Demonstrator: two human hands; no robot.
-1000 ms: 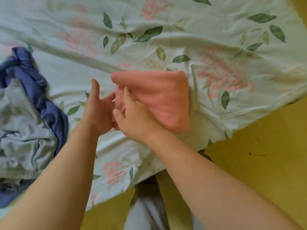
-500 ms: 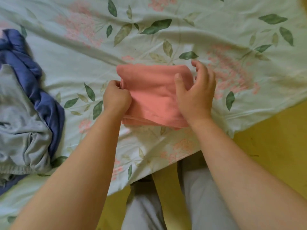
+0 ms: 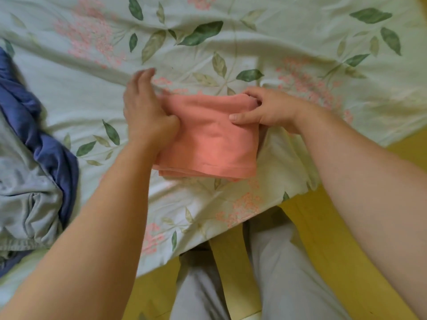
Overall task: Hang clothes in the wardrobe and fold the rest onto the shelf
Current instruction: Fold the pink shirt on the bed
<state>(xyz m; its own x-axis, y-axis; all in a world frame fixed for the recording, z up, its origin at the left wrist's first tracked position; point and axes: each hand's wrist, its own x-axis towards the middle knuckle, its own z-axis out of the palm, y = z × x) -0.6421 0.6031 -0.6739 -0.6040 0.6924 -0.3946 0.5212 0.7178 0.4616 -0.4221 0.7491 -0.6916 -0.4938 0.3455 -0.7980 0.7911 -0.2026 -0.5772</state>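
Leftmost, blue and grey clothes (image 3: pixel 44 162) wait heaped on the bedsheet (image 3: pixel 265 35). Mid-frame, the left hand (image 3: pixel 143 112), fingers straight, presses the folded pink cloth (image 3: pixel 208 144) flat; the right hand (image 3: pixel 270 109) pinches its upper right corner, probably steadying the fold.

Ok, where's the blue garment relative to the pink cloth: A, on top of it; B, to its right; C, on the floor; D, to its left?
D: the blue garment lies bunched on the sheet, apart from the pink cloth and to its left.
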